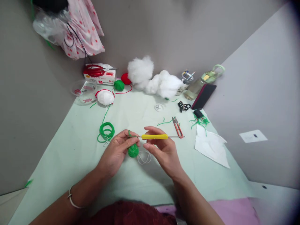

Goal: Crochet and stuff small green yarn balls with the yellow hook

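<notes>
My left hand (117, 150) is closed in a pinch on a small green crocheted piece (133, 151) with green yarn running over its fingers. My right hand (161, 150) is closed on a crochet hook with a yellow handle (154, 136), held level with its tip at the green piece. Both hands hover over the pale green table (70, 156). A coil of green yarn (106, 131) lies just left of my left hand. A loop of white thread (144, 157) lies under the hands.
Small red thread snips (177, 126) lie right of the hook. White paper (211, 147) lies at the right. At the back are white stuffing (152, 79), green (119, 85) and red yarn balls, red scissors (95, 70) on a box, a bottle (201, 82) and a phone (203, 96).
</notes>
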`<state>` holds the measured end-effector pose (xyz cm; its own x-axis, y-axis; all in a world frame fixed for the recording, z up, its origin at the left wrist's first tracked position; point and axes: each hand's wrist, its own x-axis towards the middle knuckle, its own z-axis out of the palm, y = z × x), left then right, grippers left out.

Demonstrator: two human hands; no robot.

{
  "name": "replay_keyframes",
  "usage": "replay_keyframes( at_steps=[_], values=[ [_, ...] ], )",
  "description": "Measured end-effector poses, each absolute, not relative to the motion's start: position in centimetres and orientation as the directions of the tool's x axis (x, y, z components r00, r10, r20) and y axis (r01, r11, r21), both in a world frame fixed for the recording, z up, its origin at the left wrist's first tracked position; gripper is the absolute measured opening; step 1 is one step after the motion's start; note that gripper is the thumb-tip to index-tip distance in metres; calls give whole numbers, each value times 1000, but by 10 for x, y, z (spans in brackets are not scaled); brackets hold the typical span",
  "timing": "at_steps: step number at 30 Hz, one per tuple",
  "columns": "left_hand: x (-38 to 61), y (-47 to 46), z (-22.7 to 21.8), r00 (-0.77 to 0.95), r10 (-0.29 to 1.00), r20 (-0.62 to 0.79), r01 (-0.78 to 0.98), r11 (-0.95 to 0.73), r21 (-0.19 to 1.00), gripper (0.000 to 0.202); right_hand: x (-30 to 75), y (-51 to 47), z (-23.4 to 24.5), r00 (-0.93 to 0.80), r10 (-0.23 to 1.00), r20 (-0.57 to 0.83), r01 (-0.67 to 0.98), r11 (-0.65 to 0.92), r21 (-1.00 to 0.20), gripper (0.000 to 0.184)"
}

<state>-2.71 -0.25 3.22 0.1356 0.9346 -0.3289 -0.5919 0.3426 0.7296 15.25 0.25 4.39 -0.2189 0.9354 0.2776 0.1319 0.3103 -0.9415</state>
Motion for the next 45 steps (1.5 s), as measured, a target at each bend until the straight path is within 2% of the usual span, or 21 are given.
replay_keyframes(
  at_steps=[1,2,3,4,6,9,11,13,15,18,20,22,25,28,31,37,45],
  values=[
    [-32,0,36,95,938,-332,-624,316,715,14,159,5,43,-223,921,319,248,370,-895,27],
    [-37,2,41,51,939,-340,-668,285,687,14,165,7,39,-213,897,386,383,440,-812,19],
    [-42,4,47,21,937,-348,-715,258,650,15,170,11,32,-207,877,433,555,469,-687,22],
    [-47,6,53,0,934,-358,-757,233,610,16,173,14,22,-244,858,453,726,471,-502,37],
    [-55,7,67,-15,931,-366,-822,197,534,14,175,23,-1,-336,848,411,775,496,-391,44],
    [-66,5,89,-45,930,-365,-863,147,483,11,175,38,-26,-412,854,317,811,502,-299,39],
    [-71,1,104,-87,938,-335,-856,101,506,18,181,48,-28,-375,886,274,857,444,-261,29],
    [-76,-1,121,-131,948,-291,-835,53,547,29,197,60,-19,-256,930,265,918,320,-236,18],
    [-80,-2,139,-145,967,-210,-811,5,584,35,218,70,-8,-95,959,268,961,159,-227,15],
    [-82,0,166,-127,991,-40,-770,-73,633,29,249,77,5,68,977,202,970,-17,-242,16],
    [-81,0,182,-112,993,41,-737,-111,666,24,262,75,9,108,982,153,959,-63,-275,13],
    [-77,-2,197,-110,990,89,-709,-141,691,24,268,70,15,111,985,132,942,-61,-330,18],
    [-67,-9,214,-113,984,135,-669,-176,722,27,260,59,33,54,989,138,892,14,-452,33],
    [-55,-19,221,-78,985,155,-652,-168,739,25,236,42,62,-106,980,169,787,187,-588,50],
    [-44,-26,221,-18,985,170,-651,-140,746,23,202,16,96,-295,926,234,646,374,-666,51],
    [-28,-28,213,50,977,206,-681,-118,722,20,145,-25,139,-534,788,307,466,577,-671,30],
    [-30,-31,201,42,983,178,-709,-96,698,14,127,-17,136,-452,806,382,609,592,-528,26]
  ],
)
